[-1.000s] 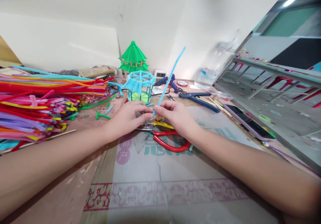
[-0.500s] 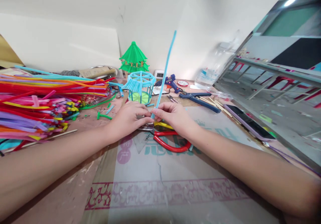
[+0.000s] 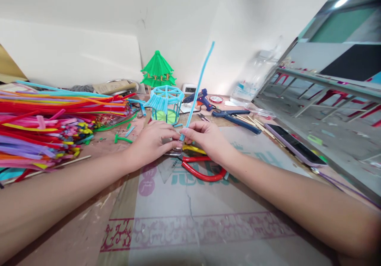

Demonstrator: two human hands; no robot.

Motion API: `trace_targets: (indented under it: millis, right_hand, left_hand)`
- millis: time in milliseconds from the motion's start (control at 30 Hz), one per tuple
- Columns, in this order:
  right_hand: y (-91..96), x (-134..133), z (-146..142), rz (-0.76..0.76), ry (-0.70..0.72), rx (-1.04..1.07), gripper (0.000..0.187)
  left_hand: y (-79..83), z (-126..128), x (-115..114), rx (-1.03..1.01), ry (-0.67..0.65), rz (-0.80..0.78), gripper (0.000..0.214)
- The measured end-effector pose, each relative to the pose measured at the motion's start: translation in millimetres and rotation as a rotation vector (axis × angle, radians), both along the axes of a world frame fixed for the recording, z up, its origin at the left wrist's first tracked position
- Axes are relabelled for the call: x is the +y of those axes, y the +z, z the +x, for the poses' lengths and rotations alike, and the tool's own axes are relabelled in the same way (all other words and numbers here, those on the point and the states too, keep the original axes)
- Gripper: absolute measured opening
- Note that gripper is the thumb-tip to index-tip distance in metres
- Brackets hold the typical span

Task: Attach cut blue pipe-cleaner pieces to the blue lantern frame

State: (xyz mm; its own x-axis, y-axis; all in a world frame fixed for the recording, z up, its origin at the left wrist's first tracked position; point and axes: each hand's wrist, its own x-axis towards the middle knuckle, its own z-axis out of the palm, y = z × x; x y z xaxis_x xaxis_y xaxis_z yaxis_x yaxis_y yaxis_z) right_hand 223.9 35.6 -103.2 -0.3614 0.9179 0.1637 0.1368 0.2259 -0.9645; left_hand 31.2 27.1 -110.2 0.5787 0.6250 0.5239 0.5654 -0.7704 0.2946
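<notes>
Presently, the right hand point(image 3: 206, 139) pinches a blue pipe cleaner point(image 3: 198, 86) near its lower end between thumb and fingers; the strip stands up over the worktop, its upper end leaning right. The left hand point(image 3: 156, 141) is placed alongside, fingertips near that lower end; whether it also grips the strip cannot be told from this angle. Beyond the left hand stands a blue frame point(image 3: 160, 101), partly roofed, with a green model roof point(image 3: 157, 69) behind it. A red-handled tool point(image 3: 205, 178) lies just below the hands. Bundled pipe cleaners point(image 3: 59, 107) occupy the left side.
</notes>
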Motion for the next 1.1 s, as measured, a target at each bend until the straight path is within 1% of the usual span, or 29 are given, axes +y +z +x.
trace_targets:
  millis: [167,233,400,667,867,933,1033,1100]
  right_hand:
    - [0.9,-1.3,0.2,0.005,0.001,-0.01,0.028]
    - [1.8,-2.6,-0.4,0.013,-0.001,-0.028,0.028]
    - [1.5,-3.2,-1.6,-0.002,0.024,0.006,0.028]
    - [1.9,-2.5,-2.1,-0.035,0.026,0.021,0.027]
    - [1.7,-2.4,-1.8,-0.031,0.027,0.018,0.027]
    - [2.0,-2.4,-1.7,-0.033,0.029,0.017,0.027]
    - [3.6,-2.9,-1.7,-0.019,0.033,0.005,0.027]
    - [4.9,-3.4,-1.6,-0.002,0.03,-0.011,0.027]
  left_hand:
    - [2.7,1.3,-2.0,-0.004,0.038,-0.059,0.021]
    - [3.5,1.6,-3.5,-0.011,0.034,-0.064,0.024]
    - [6.6,2.0,-5.7,-0.011,-0.01,-0.057,0.028]
    - [13.1,2.0,-3.8,-0.054,-0.108,-0.196,0.032]
    - [15.5,2.2,-4.7,-0.047,-0.119,-0.222,0.034]
    - [15.0,2.2,-5.4,-0.04,-0.117,-0.204,0.03]
    - [12.3,2.4,-5.6,-0.043,-0.094,-0.17,0.019]
    - [9.7,2.3,-4.6,-0.042,-0.075,-0.165,0.017]
